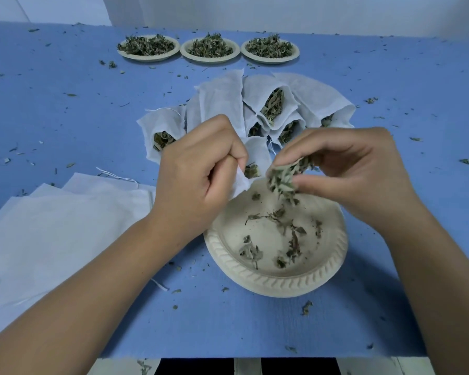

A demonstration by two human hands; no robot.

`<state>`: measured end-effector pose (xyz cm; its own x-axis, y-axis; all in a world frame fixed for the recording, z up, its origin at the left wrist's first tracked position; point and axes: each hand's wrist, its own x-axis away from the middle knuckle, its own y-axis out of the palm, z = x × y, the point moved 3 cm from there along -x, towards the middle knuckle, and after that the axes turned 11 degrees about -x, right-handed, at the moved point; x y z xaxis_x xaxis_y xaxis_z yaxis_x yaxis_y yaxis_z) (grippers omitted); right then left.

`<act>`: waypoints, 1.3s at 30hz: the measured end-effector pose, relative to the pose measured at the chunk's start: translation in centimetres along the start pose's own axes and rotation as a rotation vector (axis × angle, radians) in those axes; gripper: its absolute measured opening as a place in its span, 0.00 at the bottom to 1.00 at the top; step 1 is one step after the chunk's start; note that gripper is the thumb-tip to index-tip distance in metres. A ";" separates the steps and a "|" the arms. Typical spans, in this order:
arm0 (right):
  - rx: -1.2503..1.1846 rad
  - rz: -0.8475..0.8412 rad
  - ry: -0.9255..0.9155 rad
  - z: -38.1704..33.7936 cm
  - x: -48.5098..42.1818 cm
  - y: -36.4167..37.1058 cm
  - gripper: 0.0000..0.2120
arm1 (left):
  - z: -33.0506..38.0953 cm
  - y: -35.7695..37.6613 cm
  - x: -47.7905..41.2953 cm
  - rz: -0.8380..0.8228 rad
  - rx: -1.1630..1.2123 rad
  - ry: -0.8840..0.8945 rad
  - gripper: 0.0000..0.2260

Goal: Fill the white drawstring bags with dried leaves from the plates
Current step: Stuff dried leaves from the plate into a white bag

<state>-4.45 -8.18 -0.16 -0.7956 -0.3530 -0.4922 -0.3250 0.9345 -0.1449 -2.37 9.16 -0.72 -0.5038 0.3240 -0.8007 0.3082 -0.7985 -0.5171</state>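
My left hand [201,169] pinches the rim of a small white drawstring bag [255,161], held open above the near plate [276,280]. Some leaves show inside the bag's mouth. My right hand [347,169] pinches a clump of dried leaves [284,180] right beside that mouth. The cream plate below holds only scattered leaf bits. Behind my hands, several filled white bags [271,104] lie in a fan with leaves showing at their openings.
Three cream plates heaped with dried leaves [148,46] [210,48] [270,47] stand in a row at the far edge. A stack of flat white bags [60,220] lies at the left. Leaf crumbs litter the blue table cover [255,326].
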 end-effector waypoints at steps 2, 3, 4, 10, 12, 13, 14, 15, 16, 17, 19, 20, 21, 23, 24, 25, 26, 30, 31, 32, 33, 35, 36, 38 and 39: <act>-0.005 0.096 -0.056 0.1 -0.1 0.1 0.13 | 0.1 0.1 0.1 -0.016 -0.012 0.026 0.13; 0.029 0.132 -0.066 0.3 -0.1 0.2 0.14 | 0.1 0.1 0.1 -0.025 -0.017 0.040 0.13; 0.099 0.148 -0.072 0.5 0.0 0.4 0.13 | 0.2 0.2 0.1 -0.033 -0.018 0.052 0.13; 0.634 0.019 -0.201 1.6 0.0 1.8 0.07 | 0.4 0.5 0.2 -0.068 -0.019 0.094 0.13; 0.599 -0.002 -0.171 1.4 0.0 1.7 0.12 | 0.3 0.5 0.2 -0.070 -0.018 0.081 0.13; 0.556 -0.004 -0.142 1.4 0.0 1.6 0.15 | 0.3 0.4 0.1 -0.068 -0.018 0.073 0.13; 0.497 0.003 -0.117 1.3 0.0 1.5 0.18 | 0.3 0.4 0.1 -0.065 -0.019 0.065 0.13; 0.433 0.017 -0.104 1.3 0.0 1.5 0.19 | 0.2 0.4 0.1 -0.063 -0.019 0.061 0.13; 0.387 0.030 -0.111 1.2 0.0 1.5 0.18 | 0.2 0.4 0.1 -0.064 -0.020 0.059 0.13; 0.376 0.041 -0.137 1.1 0.0 1.7 0.15 | 0.2 0.4 0.2 -0.067 -0.021 0.061 0.13; 0.417 0.056 -0.196 0.9 0.2 2.1 0.09 | 0.2 0.6 0.2 -0.076 -0.023 0.067 0.12; 0.455 0.064 -0.216 0.9 0.3 2.3 0.06 | 0.3 0.6 0.2 -0.079 -0.023 0.069 0.12; 0.510 0.072 -0.230 1.0 0.3 2.5 0.04 | 0.3 0.6 0.2 -0.080 -0.021 0.070 0.12; 0.636 0.069 -0.230 1.3 0.2 3.1 0.03 | 0.3 0.7 0.2 -0.077 -0.012 0.073 0.12; 0.673 0.051 -0.221 1.5 0.1 3.3 0.04 | 0.3 0.7 0.2 -0.076 -0.011 0.076 0.12; 0.682 0.027 -0.216 1.6 0.0 3.4 0.05 | 0.3 0.7 0.2 -0.075 -0.014 0.077 0.12; 0.668 0.002 -0.211 1.6 -0.1 3.3 0.05 | 0.2 0.8 0.3 -0.074 -0.014 0.074 0.12; 0.540 -0.054 -0.109 1.4 0.0 2.1 0.11 | 0.1 0.6 0.1 -0.046 -0.001 0.042 0.12; 0.502 -0.043 -0.081 1.4 0.0 1.9 0.13 | 0.0 0.5 0.1 -0.038 -0.001 0.039 0.12; 0.451 -0.023 -0.068 1.4 0.0 1.9 0.15 | 0.0 0.4 0.1 -0.033 -0.002 0.037 0.12; 0.398 0.005 -0.077 1.3 0.0 2.0 0.15 | 0.1 0.4 0.1 -0.032 -0.003 0.038 0.12; 0.338 0.089 -0.135 1.0 0.1 2.2 0.13 | 0.2 0.5 0.2 -0.036 0.001 0.039 0.13; 0.338 0.134 -0.173 0.8 0.2 2.3 0.11 | 0.3 0.6 0.2 -0.039 0.007 0.040 0.13; 0.390 0.180 -0.248 0.7 0.3 2.6 0.05 | 0.4 0.7 0.2 -0.037 0.022 0.045 0.12; 0.456 0.175 -0.267 0.8 0.3 2.9 0.04 | 0.4 0.7 0.1 -0.033 0.027 0.050 0.12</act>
<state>-5.23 -5.53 -1.37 -0.6417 -0.2226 -0.7339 0.1014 0.9239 -0.3689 -2.51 8.47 -1.07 -0.4722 0.3751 -0.7977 0.2701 -0.7999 -0.5360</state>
